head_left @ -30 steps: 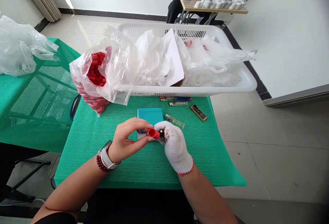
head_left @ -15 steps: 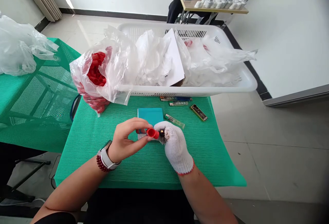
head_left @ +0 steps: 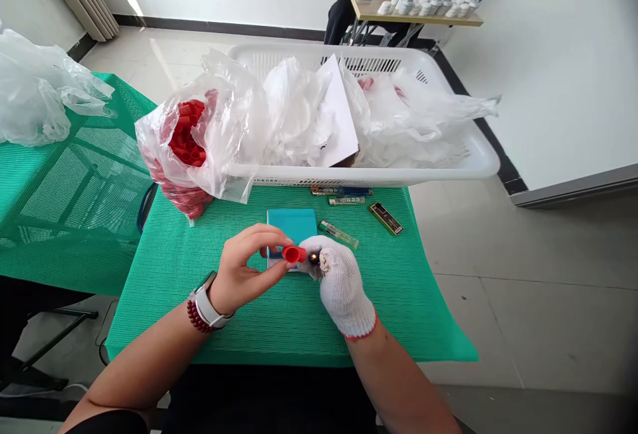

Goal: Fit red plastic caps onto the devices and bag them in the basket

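My left hand [head_left: 246, 271] pinches a small red cap [head_left: 293, 254] between thumb and fingers, just above the green table cover [head_left: 199, 314]. My right hand [head_left: 339, 281], in a white knitted glove, is closed around a small dark object with a tiny glowing spot [head_left: 314, 259], held right beside the cap's open end. What the object is stays mostly hidden in the glove. A teal flat box [head_left: 292, 222] lies just behind both hands.
A clear bag of red caps [head_left: 184, 148] leans on a white basket [head_left: 478, 165] stuffed with plastic bags. Several lighters [head_left: 385, 217] lie near the basket. Another green table [head_left: 60, 195] stands left. A person works at a far table [head_left: 423, 18].
The red cap has shifted slightly left and tilted in my left fingers. My gloved right hand stays in place.
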A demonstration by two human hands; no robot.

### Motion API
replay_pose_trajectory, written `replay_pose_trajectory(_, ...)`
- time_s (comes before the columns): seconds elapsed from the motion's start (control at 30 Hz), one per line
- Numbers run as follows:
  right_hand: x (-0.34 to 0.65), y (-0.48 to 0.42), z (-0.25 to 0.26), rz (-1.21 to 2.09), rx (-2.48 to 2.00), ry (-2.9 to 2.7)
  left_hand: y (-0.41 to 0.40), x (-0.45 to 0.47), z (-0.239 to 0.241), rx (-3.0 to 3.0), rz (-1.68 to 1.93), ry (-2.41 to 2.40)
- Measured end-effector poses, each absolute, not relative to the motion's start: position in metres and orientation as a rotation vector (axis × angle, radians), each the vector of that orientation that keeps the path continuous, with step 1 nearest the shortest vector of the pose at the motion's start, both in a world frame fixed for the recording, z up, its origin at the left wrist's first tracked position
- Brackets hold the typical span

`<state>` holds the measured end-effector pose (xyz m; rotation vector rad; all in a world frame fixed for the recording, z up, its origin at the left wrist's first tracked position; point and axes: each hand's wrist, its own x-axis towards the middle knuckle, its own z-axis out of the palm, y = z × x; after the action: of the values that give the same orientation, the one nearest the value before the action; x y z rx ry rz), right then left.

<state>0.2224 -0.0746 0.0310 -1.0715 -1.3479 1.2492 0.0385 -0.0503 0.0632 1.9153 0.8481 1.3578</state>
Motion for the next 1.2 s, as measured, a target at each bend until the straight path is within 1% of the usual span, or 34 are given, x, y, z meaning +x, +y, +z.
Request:
replay_pose_trajectory(0.13,0.223,-0.074,0.032,1.199,-1.127,-1.389,-0.051,0.038,0.063,1.908,1.347,0.828)
replay_pose_trajectory(0.33,0.221,-0.074,0.031,1.275,-1.079,-1.417,-0.05,0.039,0.062,1.886,1.437,0.875)
replay_pose_trajectory(0.47,0.223,-0.074,0.028,1.223,-1.122,-1.379,-0.049,0.039,0.062,1.926,1.419,0.892)
replay_pose_trajectory(0.67,0.234,-0.066,0.027,0.959,-1.275,-1.417,-0.042,0.039,0.054,2.026,1.425,0.996)
replay_pose_trajectory(0.9,0.252,-0.046,0.039,0.452,-1.738,-1.726,-0.036,0.037,0.039,1.902,1.354,1.164)
replay_pose_trajectory(1.07,0.271,-0.035,0.048,0.297,-2.074,-1.839,-0.033,0.036,0.032,1.786,1.319,1.219)
replay_pose_trajectory(1.2,0.285,-0.028,0.048,0.218,-2.191,-1.93,-0.031,0.036,0.029,1.768,1.317,1.263)
